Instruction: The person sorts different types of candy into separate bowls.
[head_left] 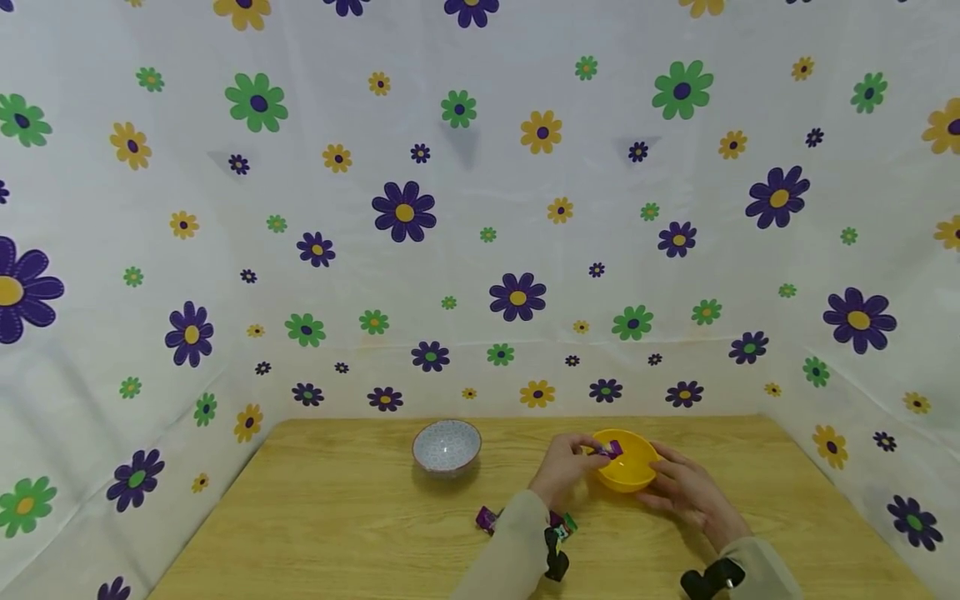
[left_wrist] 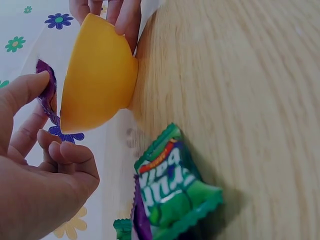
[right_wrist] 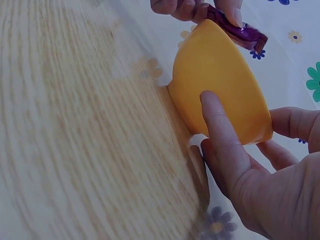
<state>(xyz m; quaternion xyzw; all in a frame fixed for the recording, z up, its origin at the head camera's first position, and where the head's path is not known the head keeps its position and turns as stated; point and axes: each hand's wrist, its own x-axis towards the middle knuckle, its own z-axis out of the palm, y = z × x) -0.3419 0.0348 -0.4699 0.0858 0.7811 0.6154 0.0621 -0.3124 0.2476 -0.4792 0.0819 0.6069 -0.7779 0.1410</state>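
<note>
My left hand (head_left: 561, 471) pinches a small purple candy packet (head_left: 614, 450) between thumb and fingers, at the rim of a yellow bowl (head_left: 628, 477). In the left wrist view the packet (left_wrist: 48, 92) overlaps the open side of the bowl. My right hand (head_left: 688, 493) holds the bowl from the right, a finger (right_wrist: 220, 120) lying along its outer wall and the others near the rim. The bowl stands upright on its foot on the wooden table. Below my left wrist lie a green candy packet (left_wrist: 172, 187) and a purple one (head_left: 486, 520), partly hidden by the sleeve.
A pale patterned bowl with a reddish rim (head_left: 447, 450) stands on the table (head_left: 337, 517), left of the yellow bowl. White cloth (head_left: 465, 275) printed with flowers rises along the table's back and both sides.
</note>
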